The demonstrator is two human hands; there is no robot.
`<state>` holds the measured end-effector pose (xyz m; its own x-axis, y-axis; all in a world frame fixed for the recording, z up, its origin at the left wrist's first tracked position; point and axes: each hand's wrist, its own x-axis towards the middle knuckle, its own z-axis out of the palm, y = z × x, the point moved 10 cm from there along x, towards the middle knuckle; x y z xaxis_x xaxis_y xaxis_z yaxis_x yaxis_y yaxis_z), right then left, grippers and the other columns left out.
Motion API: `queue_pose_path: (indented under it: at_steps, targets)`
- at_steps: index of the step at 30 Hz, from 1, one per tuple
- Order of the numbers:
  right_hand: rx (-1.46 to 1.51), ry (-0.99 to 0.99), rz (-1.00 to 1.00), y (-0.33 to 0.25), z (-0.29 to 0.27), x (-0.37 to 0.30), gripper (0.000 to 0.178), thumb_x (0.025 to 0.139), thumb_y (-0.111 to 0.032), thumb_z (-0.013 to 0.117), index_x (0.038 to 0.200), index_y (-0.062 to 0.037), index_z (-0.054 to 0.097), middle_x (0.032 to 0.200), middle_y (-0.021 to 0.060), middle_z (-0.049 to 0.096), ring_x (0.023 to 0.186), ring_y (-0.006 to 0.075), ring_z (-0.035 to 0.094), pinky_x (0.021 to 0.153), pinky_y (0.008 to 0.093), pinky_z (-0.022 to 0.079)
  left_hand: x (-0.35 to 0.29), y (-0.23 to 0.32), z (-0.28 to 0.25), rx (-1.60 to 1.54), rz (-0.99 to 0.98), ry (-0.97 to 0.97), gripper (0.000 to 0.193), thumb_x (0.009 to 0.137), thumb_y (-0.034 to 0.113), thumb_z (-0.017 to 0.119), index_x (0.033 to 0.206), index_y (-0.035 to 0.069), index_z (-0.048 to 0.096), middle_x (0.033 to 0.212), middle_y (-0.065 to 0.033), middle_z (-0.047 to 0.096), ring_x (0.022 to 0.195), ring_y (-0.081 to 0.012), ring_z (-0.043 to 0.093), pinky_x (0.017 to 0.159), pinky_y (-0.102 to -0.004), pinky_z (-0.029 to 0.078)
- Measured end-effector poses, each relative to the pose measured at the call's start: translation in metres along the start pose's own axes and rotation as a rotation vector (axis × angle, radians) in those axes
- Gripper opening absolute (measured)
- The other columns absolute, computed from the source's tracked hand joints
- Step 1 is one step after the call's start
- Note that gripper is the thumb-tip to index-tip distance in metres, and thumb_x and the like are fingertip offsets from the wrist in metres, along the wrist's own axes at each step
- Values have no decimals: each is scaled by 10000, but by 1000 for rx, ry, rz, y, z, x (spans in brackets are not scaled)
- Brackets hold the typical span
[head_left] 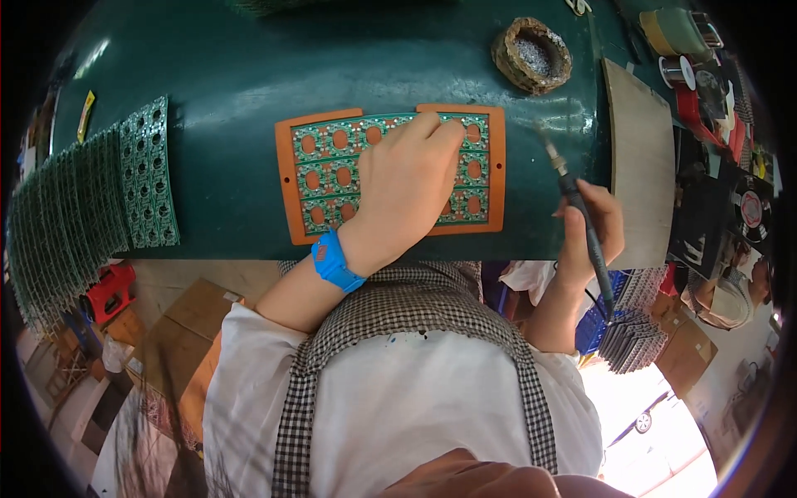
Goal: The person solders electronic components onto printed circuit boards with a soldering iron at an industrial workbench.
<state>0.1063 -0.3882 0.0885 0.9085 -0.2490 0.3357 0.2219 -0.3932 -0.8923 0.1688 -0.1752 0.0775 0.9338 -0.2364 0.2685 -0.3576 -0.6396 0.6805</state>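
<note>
A green circuit board panel (340, 176) with rows of oval cutouts lies in an orange-brown frame (285, 178) on the table. My left hand (411, 178) reaches across the panel with its fingers curled closed near the upper right part. What the fingertips hold, if anything, is hidden beneath the hand. To the right of the frame, my right hand (594, 228) grips a soldering iron (585, 212) by its dark handle. Its metal tip points up and away, off the panel and above the table.
Many circuit boards (75, 212) stand in a row at the left, beside a yellow strip (85, 114). A rough round pot (532, 56) with grey bits sits at the far right. Further right are a grey board (643, 166), a solder spool (677, 72) and a green container (677, 33).
</note>
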Motion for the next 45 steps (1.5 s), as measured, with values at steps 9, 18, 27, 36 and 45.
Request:
queue_pose_path:
  at_steps: [9, 18, 27, 36, 45]
  targets:
    - [-158, -57, -90, -2, 21, 11, 47, 744, 28, 607, 755, 72, 618, 654, 143, 617, 535, 195, 571, 525, 259, 446, 8, 10, 19, 211, 82, 14, 157, 692, 45, 637, 848, 68, 632, 754, -32, 560, 694, -190, 580, 499, -296, 486]
    - [-144, -151, -103, -1, 30, 14, 57, 702, 48, 612, 755, 68, 620, 647, 131, 621, 523, 199, 578, 508, 267, 460, 4, 7, 29, 166, 12, -76, 217, 766, 27, 624, 981, 47, 648, 774, -68, 577, 704, -241, 582, 569, -361, 479]
    - [-181, -185, -264, -19, 40, 13, 121, 649, 50, 632, 769, 53, 649, 615, 116, 594, 506, 191, 571, 459, 257, 439, 3, 8, 34, 136, 19, -114, 243, 765, 18, 616, 1006, 46, 638, 791, -68, 581, 700, -252, 579, 595, -356, 480]
    - [-173, -97, -183, -25, 30, 19, 128, 677, 21, 620, 794, 60, 649, 627, 126, 584, 537, 220, 561, 515, 290, 443, -1, 9, 27, 126, 13, -112, 234, 761, 14, 619, 991, 55, 639, 784, -71, 581, 684, -250, 577, 574, -353, 474]
    - [-155, -140, -261, -28, 13, -10, 113, 706, -7, 557, 721, 83, 625, 601, 152, 595, 468, 252, 573, 464, 302, 483, -22, 15, 22, 107, 32, -112, 205, 740, 1, 643, 942, 39, 644, 741, -68, 551, 611, -225, 564, 513, -332, 455]
